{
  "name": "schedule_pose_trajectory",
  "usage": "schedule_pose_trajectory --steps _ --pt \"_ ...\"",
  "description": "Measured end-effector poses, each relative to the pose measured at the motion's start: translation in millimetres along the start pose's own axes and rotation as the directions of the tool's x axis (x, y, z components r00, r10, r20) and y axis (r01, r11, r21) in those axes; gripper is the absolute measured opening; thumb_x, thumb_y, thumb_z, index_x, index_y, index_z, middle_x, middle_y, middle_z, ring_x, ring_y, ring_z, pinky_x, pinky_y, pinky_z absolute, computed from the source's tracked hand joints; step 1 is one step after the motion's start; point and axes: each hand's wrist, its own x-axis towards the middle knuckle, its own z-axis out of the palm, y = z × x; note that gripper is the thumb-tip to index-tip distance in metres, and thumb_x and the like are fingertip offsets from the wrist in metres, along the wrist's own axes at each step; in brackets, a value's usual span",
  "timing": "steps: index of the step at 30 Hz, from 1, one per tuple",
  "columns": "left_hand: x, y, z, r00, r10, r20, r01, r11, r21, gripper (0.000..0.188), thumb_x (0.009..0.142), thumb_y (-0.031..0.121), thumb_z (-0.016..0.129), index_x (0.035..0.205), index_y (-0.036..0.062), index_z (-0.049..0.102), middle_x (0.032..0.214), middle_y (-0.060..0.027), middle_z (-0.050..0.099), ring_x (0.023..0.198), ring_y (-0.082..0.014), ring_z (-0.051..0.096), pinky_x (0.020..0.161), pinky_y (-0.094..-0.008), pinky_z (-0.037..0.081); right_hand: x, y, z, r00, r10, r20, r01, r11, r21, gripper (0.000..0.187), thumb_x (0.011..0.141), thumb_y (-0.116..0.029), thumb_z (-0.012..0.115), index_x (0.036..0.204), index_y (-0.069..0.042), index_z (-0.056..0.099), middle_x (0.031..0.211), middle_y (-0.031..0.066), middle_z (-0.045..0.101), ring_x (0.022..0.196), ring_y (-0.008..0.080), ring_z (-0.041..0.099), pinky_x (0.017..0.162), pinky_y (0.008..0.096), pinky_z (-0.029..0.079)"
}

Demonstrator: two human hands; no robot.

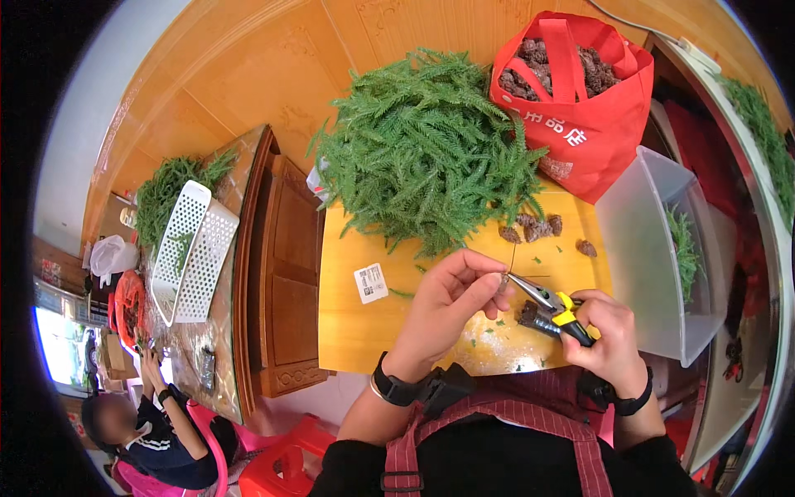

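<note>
Over the yellow table [348, 331], my left hand [460, 298] pinches a small brownish pine cone [502, 282], mostly hidden by the fingers. Thin dark wire [532, 275] sticks out from it, one end upward and one to the right. My right hand [609, 331] is wrapped around needle-nose pliers [567, 313] with yellow and black handles. Their metal tips meet the wire at my left fingertips. Beneath the pliers lies a dark bundle [537, 318], perhaps wire. Several loose pine cones [538, 227] rest just beyond my hands.
A big heap of green sprigs [431, 149] covers the table's far side. Beside it stands a red bag [571, 124] of pine cones. A clear plastic bin [654, 257] is at the right. At left, a person [157, 431] sits by another table with a white basket [195, 257].
</note>
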Motion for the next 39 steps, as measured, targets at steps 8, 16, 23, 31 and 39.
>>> schedule_pose_trajectory --steps 8,16,23,31,39 --pt "5 -14 10 0.913 0.396 -0.095 -0.376 0.91 0.175 0.022 0.079 -0.009 0.057 0.097 0.001 0.05 0.094 -0.0095 0.055 0.087 -0.0146 0.056 0.076 -0.0261 0.046 -2 -2 1 0.995 0.1 0.004 -0.1 0.987 0.125 0.022 0.058 -0.007 0.067 0.066 -0.001 0.047 0.063 0.0123 0.051 0.06 0.0293 0.055 0.056 0.0341 0.046" --pt "8 -11 7 0.714 0.671 0.201 -0.588 0.419 0.692 0.023 0.079 -0.007 0.059 0.099 0.0001 0.05 0.102 -0.0122 0.055 0.09 -0.0179 0.056 0.077 -0.0276 0.046 -3 -4 -9 0.973 0.213 0.093 -0.227 0.953 0.199 0.021 0.061 -0.008 0.067 0.068 -0.002 0.048 0.062 0.0105 0.05 0.057 0.0257 0.052 0.052 0.0316 0.042" --pt "5 3 8 0.994 0.102 0.036 -0.107 0.98 0.17 0.019 0.09 0.007 0.047 0.107 -0.0014 0.05 0.093 -0.0103 0.061 0.077 -0.0146 0.059 0.066 -0.0235 0.047 -5 1 -14 0.969 0.217 0.12 -0.235 0.958 0.165 0.024 0.061 -0.007 0.066 0.066 -0.004 0.042 0.078 0.0125 0.061 0.062 0.0189 0.055 0.058 0.0272 0.045" --pt "3 -3 13 0.966 0.257 -0.034 -0.246 0.95 0.193 0.02 0.083 -0.002 0.055 0.103 -0.001 0.053 0.091 -0.0085 0.061 0.079 -0.014 0.06 0.069 -0.0236 0.047 -5 -1 -11 0.97 0.218 0.102 -0.237 0.943 0.236 0.021 0.062 -0.009 0.067 0.067 -0.003 0.047 0.059 0.0071 0.048 0.052 0.0194 0.05 0.05 0.0278 0.04" --pt "8 -4 10 0.693 0.679 0.24 -0.543 0.273 0.794 0.028 0.076 -0.006 0.062 0.102 -0.0008 0.055 0.096 -0.009 0.059 0.085 -0.0146 0.059 0.078 -0.025 0.048 -2 -7 -15 0.951 0.274 0.144 -0.301 0.926 0.226 0.021 0.066 -0.011 0.068 0.068 -0.005 0.048 0.055 0.0052 0.048 0.048 0.0173 0.05 0.048 0.0274 0.04"
